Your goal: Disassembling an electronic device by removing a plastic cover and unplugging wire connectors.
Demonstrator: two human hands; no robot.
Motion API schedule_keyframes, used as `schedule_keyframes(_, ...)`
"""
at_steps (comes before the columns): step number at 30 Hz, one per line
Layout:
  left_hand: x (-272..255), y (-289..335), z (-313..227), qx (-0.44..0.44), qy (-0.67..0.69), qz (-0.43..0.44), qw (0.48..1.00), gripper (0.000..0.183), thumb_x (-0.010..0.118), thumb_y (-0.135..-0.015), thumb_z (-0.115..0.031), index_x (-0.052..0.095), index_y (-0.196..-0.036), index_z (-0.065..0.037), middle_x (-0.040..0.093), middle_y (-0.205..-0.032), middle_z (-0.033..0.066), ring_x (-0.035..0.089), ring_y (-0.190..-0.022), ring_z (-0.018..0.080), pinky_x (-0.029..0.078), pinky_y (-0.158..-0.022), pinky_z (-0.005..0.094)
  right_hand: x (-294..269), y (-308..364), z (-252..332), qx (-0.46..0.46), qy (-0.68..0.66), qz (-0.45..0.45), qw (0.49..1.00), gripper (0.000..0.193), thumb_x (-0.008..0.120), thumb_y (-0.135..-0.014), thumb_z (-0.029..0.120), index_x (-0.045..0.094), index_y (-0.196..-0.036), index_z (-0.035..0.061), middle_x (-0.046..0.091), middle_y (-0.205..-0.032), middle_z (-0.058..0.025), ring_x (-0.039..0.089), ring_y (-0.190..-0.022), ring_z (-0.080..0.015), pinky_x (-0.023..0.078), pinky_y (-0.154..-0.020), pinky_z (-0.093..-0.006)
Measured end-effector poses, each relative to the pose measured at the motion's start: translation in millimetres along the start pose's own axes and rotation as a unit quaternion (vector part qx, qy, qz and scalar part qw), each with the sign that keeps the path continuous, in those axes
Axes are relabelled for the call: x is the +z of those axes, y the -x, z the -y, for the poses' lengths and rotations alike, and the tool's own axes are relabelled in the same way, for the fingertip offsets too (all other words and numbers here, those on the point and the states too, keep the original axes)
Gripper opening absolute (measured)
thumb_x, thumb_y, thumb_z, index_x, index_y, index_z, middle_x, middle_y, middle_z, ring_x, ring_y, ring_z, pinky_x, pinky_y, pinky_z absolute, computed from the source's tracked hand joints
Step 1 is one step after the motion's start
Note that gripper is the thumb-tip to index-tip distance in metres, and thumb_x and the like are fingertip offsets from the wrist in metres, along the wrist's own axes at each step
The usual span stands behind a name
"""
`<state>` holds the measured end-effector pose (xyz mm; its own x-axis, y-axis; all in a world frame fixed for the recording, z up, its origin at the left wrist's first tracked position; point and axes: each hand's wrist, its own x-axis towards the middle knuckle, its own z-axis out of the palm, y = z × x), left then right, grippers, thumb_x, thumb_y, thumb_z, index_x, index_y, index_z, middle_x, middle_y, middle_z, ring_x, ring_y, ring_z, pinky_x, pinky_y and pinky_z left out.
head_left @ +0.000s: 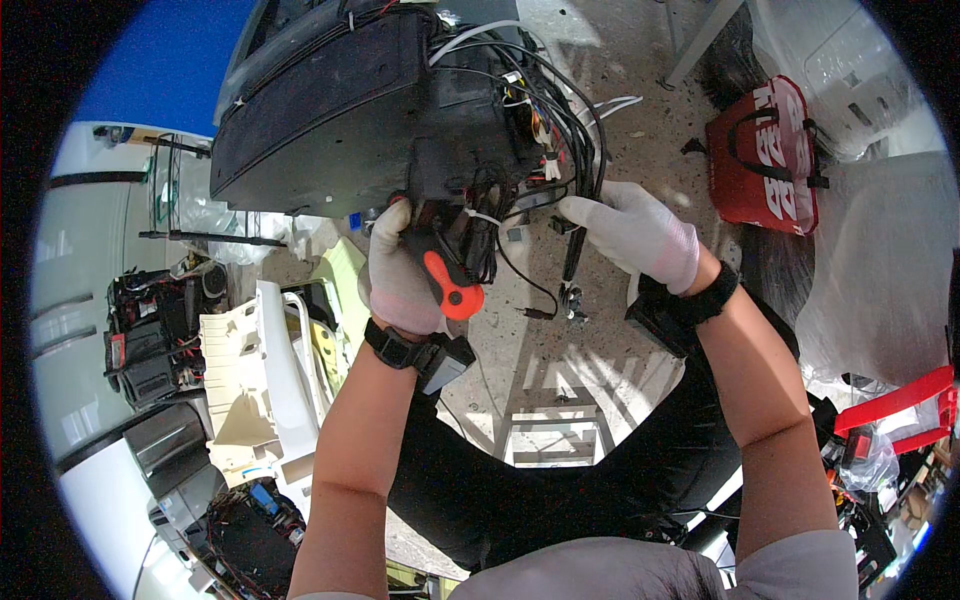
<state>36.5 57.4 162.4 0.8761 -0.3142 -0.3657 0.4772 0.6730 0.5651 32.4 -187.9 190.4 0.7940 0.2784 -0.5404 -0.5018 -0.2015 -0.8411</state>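
My left hand (402,272), in a white glove, is closed around an orange-red handled tool (452,288); the tool's working end is hidden. Its fingers press up against the underside of a large black plastic housing (320,125). My right hand (638,236), gloved too, pinches a bundle of black cables (590,150) that runs down from the housing's right side. Metal cable ends (572,303) dangle below it. Between my hands hangs a coiled black cord (486,225) with a white zip tie (485,216). A thin lead from there ends in a small plug (540,313).
A red bag (762,158) stands at the right beside plastic-wrapped items (880,270). On the left are cream plastic panels (240,375), a black wire rack (215,238) and dark parts (155,340). A metal stool frame (553,420) stands between my legs. A red plastic frame (900,405) lies lower right.
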Motion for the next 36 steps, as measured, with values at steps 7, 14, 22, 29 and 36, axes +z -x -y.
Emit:
schedule_keyframes(7, 15, 3, -2, 0.007, 0.040, 0.017, 0.999, 0.044, 0.056, -0.082, -0.025, 0.051, -0.122, -0.006, 0.057, -0.118, 0.0091, 0.054, -0.108, 0.0260, 0.044, -0.093, 0.0410, 2, 2, 3, -0.039, 0.044, -0.021, 0.998, 0.028, 0.057, -0.089, 0.030, 0.062, -0.091, 0.0032, 0.043, -0.060, 0.0079, 0.039, -0.050, -0.0027, 0.029, -0.044, -0.0208)
schedule_keyframes(14, 6, 2, -2, 0.015, -0.017, 0.009, 1.000, 0.050, 0.056, -0.082, -0.032, 0.049, -0.125, -0.007, 0.056, -0.121, 0.0112, 0.056, -0.107, 0.0276, 0.046, -0.092, 0.0419, 4, 2, -1, -0.062, 0.073, -0.034, 0.995, 0.030, 0.057, -0.088, 0.030, 0.063, -0.093, 0.0015, 0.046, -0.063, 0.0060, 0.042, -0.057, -0.0041, 0.033, -0.050, -0.0225)
schedule_keyframes(22, 16, 3, -2, -0.001, 0.015, 0.007, 1.000, 0.043, 0.057, -0.083, -0.021, 0.050, -0.122, -0.007, 0.058, -0.117, 0.0087, 0.056, -0.106, 0.0245, 0.045, -0.092, 0.0394, 0, -2, -4, -0.075, 0.166, -0.046, 0.982, 0.034, 0.056, -0.086, 0.032, 0.065, -0.101, 0.0024, 0.066, -0.083, -0.0120, 0.060, -0.078, -0.0169, 0.047, -0.074, -0.0318)
schedule_keyframes(29, 17, 6, 1, 0.089, -0.352, 0.015, 0.932, 0.047, 0.063, -0.076, -0.002, 0.049, -0.121, -0.002, 0.059, -0.107, 0.0055, 0.056, -0.095, 0.0127, 0.047, -0.083, 0.0289, 2, -9, -12, -0.079, 0.154, -0.031, 0.984, 0.036, 0.055, -0.086, 0.034, 0.064, -0.097, 0.0006, 0.065, -0.082, -0.0180, 0.063, -0.078, -0.0223, 0.047, -0.072, -0.0346)
schedule_keyframes(36, 37, 19, 4, 0.116, -0.457, 0.008, 0.882, 0.047, 0.068, -0.071, 0.001, 0.051, -0.115, -0.003, 0.059, -0.104, 0.0055, 0.056, -0.093, 0.0118, 0.047, -0.083, 0.0268, 3, -8, -11, -0.092, 0.171, -0.048, 0.980, 0.039, 0.053, -0.087, 0.037, 0.063, -0.096, 0.0006, 0.064, -0.080, -0.0192, 0.063, -0.079, -0.0263, 0.047, -0.073, -0.0363)
